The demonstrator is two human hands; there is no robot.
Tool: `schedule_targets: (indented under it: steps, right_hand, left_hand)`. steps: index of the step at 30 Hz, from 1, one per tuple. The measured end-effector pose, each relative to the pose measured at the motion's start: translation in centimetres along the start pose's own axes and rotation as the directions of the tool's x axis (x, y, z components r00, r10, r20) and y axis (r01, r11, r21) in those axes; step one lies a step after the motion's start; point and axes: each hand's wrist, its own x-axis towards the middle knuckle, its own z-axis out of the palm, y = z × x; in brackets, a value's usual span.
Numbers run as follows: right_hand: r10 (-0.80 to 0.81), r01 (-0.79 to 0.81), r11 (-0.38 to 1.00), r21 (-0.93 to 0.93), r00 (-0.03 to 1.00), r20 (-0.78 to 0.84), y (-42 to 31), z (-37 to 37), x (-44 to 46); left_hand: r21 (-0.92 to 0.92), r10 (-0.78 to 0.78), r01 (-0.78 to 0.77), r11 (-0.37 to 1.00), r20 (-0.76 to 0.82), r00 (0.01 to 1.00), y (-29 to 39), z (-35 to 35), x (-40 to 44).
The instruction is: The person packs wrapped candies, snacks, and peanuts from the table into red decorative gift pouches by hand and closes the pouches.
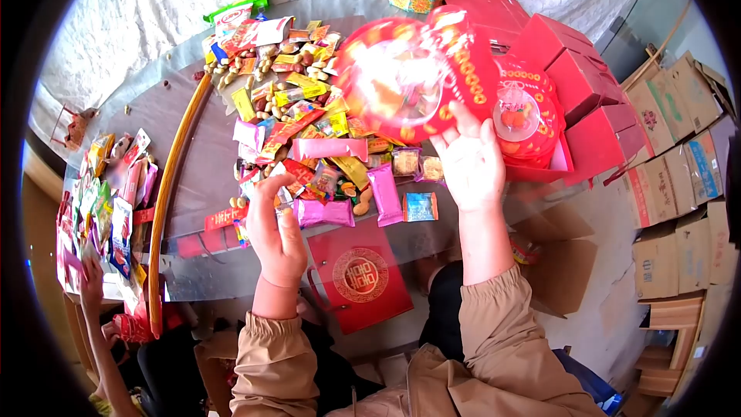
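Observation:
My right hand (pixel 472 158) grips the lower edge of a shiny red candy bag (pixel 463 81) with a round clear window; sweets show through the glare. The bag is raised over the right part of a heap of wrapped sweets and peanuts (pixel 309 100). At the heap's near edge is my left hand (pixel 276 243), fingers curved and thumb apart, with nothing visible in it. Just beyond its fingers lie pink-wrapped bars (pixel 324 213) and a blue square packet (pixel 421 207). Similar red bags (pixel 525 116) sit in a red box to the right of my right hand.
Red cartons (pixel 583 81) stand along the table's right side. A yellow rod (pixel 176 177) separates the heap from another pile of snacks (pixel 116 201), where another person's hand (pixel 91 282) reaches in. A red gift box (pixel 361 274) is below the table edge. Cardboard boxes (pixel 679 154) are stacked at right.

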Motion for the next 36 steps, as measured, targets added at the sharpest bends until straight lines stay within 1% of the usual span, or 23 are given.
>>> schedule_targets:
  steps: [2,3,4,5,7,8,9,11,13,15,16,18,19,20,22,24,25,27,28,29,31,34,36]
  right_hand:
    - [0.047,-0.054,0.989,-0.139,0.998,-0.049,0.0,1.3,-1.4]
    - [0.114,-0.118,0.986,-0.118,0.993,-0.044,0.4,0.6,-1.8]
    - [0.094,-0.088,0.96,-0.266,0.995,0.012,0.9,1.0,-2.2]
    - [0.083,-0.047,0.913,-0.406,0.994,0.071,1.7,2.4,-2.4]
    - [0.243,-0.205,0.913,-0.353,0.968,0.066,2.7,4.2,-3.6]
    - [0.255,-0.199,0.894,-0.401,0.962,0.092,3.5,4.5,-4.1]
    - [0.27,-0.191,0.873,-0.448,0.956,0.117,4.2,4.8,-4.4]
    - [0.35,-0.259,0.821,-0.509,0.933,0.089,4.7,5.7,-5.1]
    - [0.299,-0.229,0.825,-0.517,0.953,0.056,5.3,6.1,-5.6]
    - [0.249,-0.199,0.823,-0.532,0.968,0.022,5.7,6.2,-5.8]
    - [0.291,-0.297,0.825,-0.48,0.953,-0.091,5.8,6.5,-5.9]
    - [0.295,-0.304,0.827,-0.473,0.951,-0.096,6.1,6.4,-6.1]
    - [0.3,-0.31,0.827,-0.469,0.949,-0.097,6.3,6.4,-6.3]
    - [0.292,-0.291,0.79,-0.54,0.953,-0.085,6.4,6.4,-6.3]
    - [0.287,-0.243,0.711,-0.66,0.957,-0.043,6.4,6.6,-6.4]
    - [0.307,-0.25,0.651,-0.717,0.95,-0.052,6.0,7.4,-6.3]
    - [0.299,-0.244,0.63,-0.737,0.952,-0.059,6.3,7.6,-6.2]
    - [0.199,-0.065,0.559,-0.826,0.978,0.057,6.7,8.1,-6.0]
    - [0.184,-0.054,0.566,-0.823,0.981,0.063,7.0,8.2,-6.1]
    - [0.182,-0.05,0.534,-0.844,0.982,0.056,7.1,8.6,-6.1]
    - [0.152,-0.01,0.485,-0.875,0.986,0.073,7.4,9.0,-6.1]
    - [0.189,-0.076,0.527,-0.846,0.982,0.029,7.9,9.0,-6.3]
    - [0.161,-0.062,0.56,-0.826,0.986,0.035,8.4,8.9,-6.5]
  left_hand:
    - [-0.234,-0.095,0.088,0.968,-0.019,0.995,-0.5,-0.3,-0.2]
    - [-0.349,-0.142,0.118,0.93,-0.044,0.989,-0.4,-0.3,0.0]
    - [-0.479,-0.215,0.199,0.855,0.023,0.976,-0.3,-0.7,0.1]
    - [-0.591,-0.265,0.293,0.752,0.136,0.955,-0.2,-1.3,0.0]
    - [-0.703,-0.339,0.548,0.453,0.433,0.835,-0.3,-1.8,-0.9]
    - [-0.7,-0.312,0.621,0.353,0.538,0.783,-0.2,-2.2,-1.4]
    - [-0.617,-0.418,0.746,0.251,0.625,0.659,-0.2,-1.7,-1.8]
    - [-0.643,-0.391,0.763,-0.063,0.719,0.574,1.7,-1.9,-2.6]
    - [-0.674,-0.33,0.737,-0.057,0.709,0.623,1.2,-1.3,-3.9]
    - [-0.67,-0.181,0.734,-0.108,0.739,0.649,0.2,-1.0,-4.8]
    - [-0.665,-0.103,0.735,-0.132,0.747,0.657,-0.1,-0.9,-5.1]
    - [-0.703,-0.136,0.711,-0.007,0.705,0.696,1.7,-1.2,-4.0]
    - [-0.746,-0.177,0.666,0.004,0.655,0.735,3.0,-1.1,-3.7]
    - [-0.786,-0.217,0.618,0.02,0.6,0.77,4.3,-1.0,-3.4]
    - [-0.753,-0.18,0.657,-0.026,0.651,0.738,3.4,-0.9,-3.9]
    - [-0.703,-0.231,0.71,0.035,0.686,0.69,2.4,-1.6,-4.3]
    - [-0.66,-0.296,0.745,0.098,0.695,0.655,2.1,-1.5,-4.5]
    - [-0.674,-0.206,0.736,-0.064,0.731,0.651,-0.8,-0.5,-6.1]
    - [-0.687,-0.179,0.721,-0.09,0.723,0.667,-0.6,-0.6,-5.9]
    - [-0.696,-0.144,0.708,-0.123,0.718,0.681,-0.3,-0.5,-5.6]
    - [-0.716,-0.176,0.687,-0.123,0.697,0.695,0.6,-0.6,-5.0]
    - [-0.746,-0.195,0.65,-0.144,0.665,0.721,1.0,-1.0,-4.5]
    - [-0.745,-0.215,0.657,-0.114,0.664,0.716,0.8,-1.5,-4.5]
